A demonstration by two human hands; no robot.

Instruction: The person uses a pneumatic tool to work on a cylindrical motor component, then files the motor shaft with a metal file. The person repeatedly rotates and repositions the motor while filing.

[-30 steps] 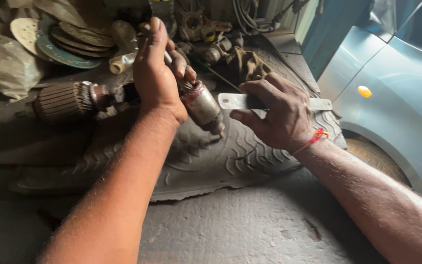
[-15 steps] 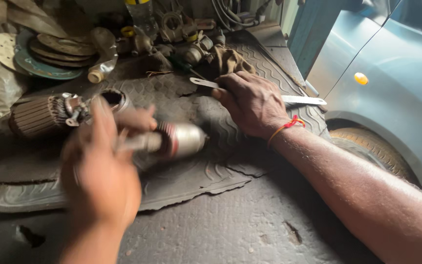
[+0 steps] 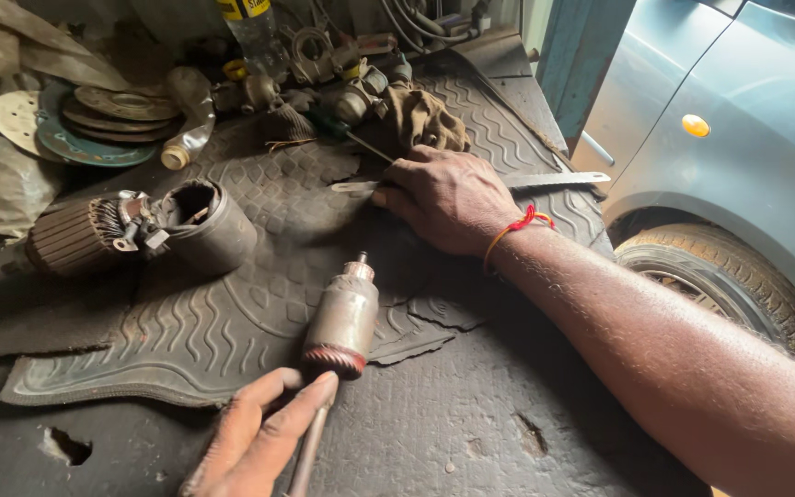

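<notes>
Left hand [image 3: 255,442] – fingers closed round the thin shaft of a motor armature [image 3: 342,317], which is held above the torn rubber mat [image 3: 232,331], copper end nearest the fingers.

Right hand [image 3: 448,198] – flat on the mat, fingers pressing a long metal blade [image 3: 554,179]; red thread at the wrist.

Nearby – cylindrical motor housing [image 3: 204,225] on its side, grinding discs [image 3: 94,115], grey car [image 3: 738,138].
</notes>
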